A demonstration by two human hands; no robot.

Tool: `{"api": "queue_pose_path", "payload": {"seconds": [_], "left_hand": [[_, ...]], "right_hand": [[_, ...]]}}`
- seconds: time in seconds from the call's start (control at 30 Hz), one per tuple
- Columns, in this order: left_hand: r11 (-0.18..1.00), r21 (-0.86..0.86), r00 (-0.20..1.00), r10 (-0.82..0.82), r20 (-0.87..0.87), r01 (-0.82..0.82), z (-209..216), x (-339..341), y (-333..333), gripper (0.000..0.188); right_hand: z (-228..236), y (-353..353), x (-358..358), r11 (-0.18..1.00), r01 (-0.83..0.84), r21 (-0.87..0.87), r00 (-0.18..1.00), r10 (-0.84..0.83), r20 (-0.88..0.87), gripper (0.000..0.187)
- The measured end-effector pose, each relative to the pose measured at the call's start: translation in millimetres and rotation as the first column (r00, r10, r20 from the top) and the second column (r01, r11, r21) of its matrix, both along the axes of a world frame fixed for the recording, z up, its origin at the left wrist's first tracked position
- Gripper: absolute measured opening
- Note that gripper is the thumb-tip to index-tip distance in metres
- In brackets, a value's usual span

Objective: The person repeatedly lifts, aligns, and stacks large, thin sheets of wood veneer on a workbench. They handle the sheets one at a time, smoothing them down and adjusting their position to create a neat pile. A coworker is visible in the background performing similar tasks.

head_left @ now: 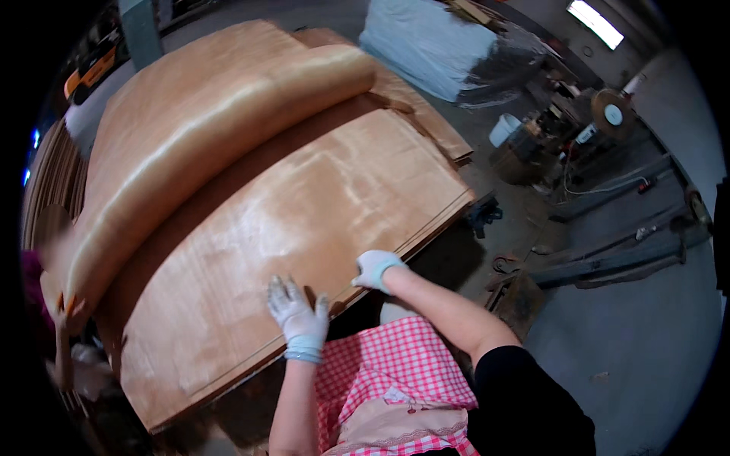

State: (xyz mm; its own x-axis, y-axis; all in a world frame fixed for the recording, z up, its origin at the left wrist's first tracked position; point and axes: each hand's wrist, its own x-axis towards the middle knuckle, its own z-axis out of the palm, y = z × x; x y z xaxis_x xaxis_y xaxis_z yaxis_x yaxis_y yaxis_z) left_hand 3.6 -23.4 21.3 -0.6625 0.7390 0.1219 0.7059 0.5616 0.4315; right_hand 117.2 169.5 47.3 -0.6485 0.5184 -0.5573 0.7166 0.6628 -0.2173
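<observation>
A broad stack of thin wood veneer sheets lies in front of me. Both my hands wear white gloves with pale blue cuffs. Fingers spread, my left hand rests flat on the top sheet close to the near edge. My right hand is farther right at that same edge, fingers curled in against the sheet's border; its fingertips are partly hidden. Beyond them, a large sheet is bent over into a long curl across the stack. At its left end is a co-worker's blurred hand.
A purple sleeve shows at the far left, near another pile of sheets. Behind the stack stands a plastic-wrapped bale. To the right are a white bucket, a machine with a round disc and metal rails.
</observation>
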Motion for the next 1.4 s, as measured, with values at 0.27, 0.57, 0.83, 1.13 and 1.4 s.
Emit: {"api": "queue_pose_path", "payload": {"seconds": [0.27, 0.57, 0.83, 1.13, 1.4], "left_hand": [[0.985, -0.174, 0.999, 0.017, 0.049, -0.008, -11.9, 8.2, 31.0, 0.098], [0.975, -0.221, 0.999, 0.01, 0.04, -0.001, -14.1, 8.7, 28.6, 0.095], [0.982, -0.186, 0.999, 0.009, 0.046, -0.001, -14.0, 16.5, 36.3, 0.09], [0.885, 0.43, 0.951, -0.268, 0.157, 0.179, 40.6, 69.5, 19.9, 0.034], [0.708, 0.694, 0.767, -0.37, 0.525, -0.134, 65.6, 83.5, -60.9, 0.01]], "right_hand": [[9.8, 66.0, 50.0, 0.992, 0.061, -0.112, 0.986, -0.077, -0.148, 0.032], [15.6, 269.9, 192.0, 0.924, 0.341, 0.174, 0.939, -0.343, -0.018, 0.029], [-39.4, 256.5, 225.7, 0.407, 0.902, 0.143, 0.428, -0.799, -0.422, 0.035], [21.8, -6.2, 114.4, 0.835, 0.267, -0.482, 0.442, -0.55, -0.708, 0.018], [75.1, -151.6, 67.5, 0.706, -0.222, -0.672, 0.467, -0.528, -0.709, 0.019]]}}
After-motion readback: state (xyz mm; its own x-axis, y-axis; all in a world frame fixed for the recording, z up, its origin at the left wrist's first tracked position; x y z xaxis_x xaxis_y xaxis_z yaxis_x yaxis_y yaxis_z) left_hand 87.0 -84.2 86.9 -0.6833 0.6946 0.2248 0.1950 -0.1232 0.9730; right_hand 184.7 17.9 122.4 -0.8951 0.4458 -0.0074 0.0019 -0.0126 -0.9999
